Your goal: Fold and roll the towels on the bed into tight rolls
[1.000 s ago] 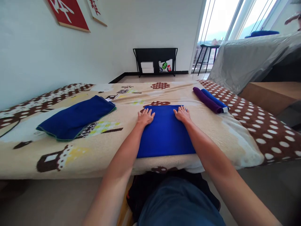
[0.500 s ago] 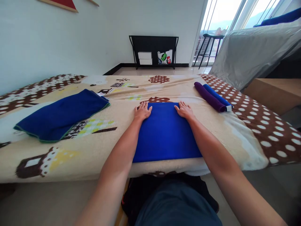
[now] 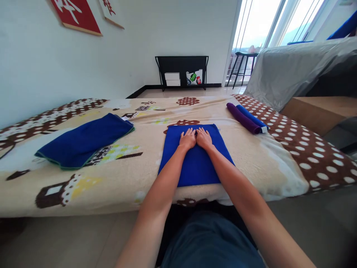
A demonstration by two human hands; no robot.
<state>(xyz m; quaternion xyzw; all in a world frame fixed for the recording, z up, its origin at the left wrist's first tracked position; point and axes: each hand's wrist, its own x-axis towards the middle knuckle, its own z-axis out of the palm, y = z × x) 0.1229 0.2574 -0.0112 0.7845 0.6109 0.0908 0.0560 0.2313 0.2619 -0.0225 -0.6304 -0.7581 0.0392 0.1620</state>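
Observation:
A bright blue towel point(image 3: 196, 169), folded into a rectangle, lies flat on the bed in front of me. Both my left hand point(image 3: 188, 139) and my right hand point(image 3: 204, 138) rest palm down on its upper middle, side by side with the thumbs close together. Their fingers stretch toward the towel's far edge, and neither hand grips anything. To the left, a darker blue towel point(image 3: 86, 139) with green edging is loosely spread. At the right lie two rolled towels, one purple point(image 3: 243, 118) and one blue point(image 3: 252, 117), with a white tag at the near end.
A patterned beige blanket point(image 3: 111, 190) covers the bed, with a brown polka-dot border on the right. Beyond stand a black shelf point(image 3: 182, 65) and a stool point(image 3: 247, 55). A cardboard box point(image 3: 320, 108) and plastic-covered furniture point(image 3: 279, 70) are at the right.
My hands have moved inward from the towel's two far corners to its upper middle, now side by side. The view has tilted up slightly.

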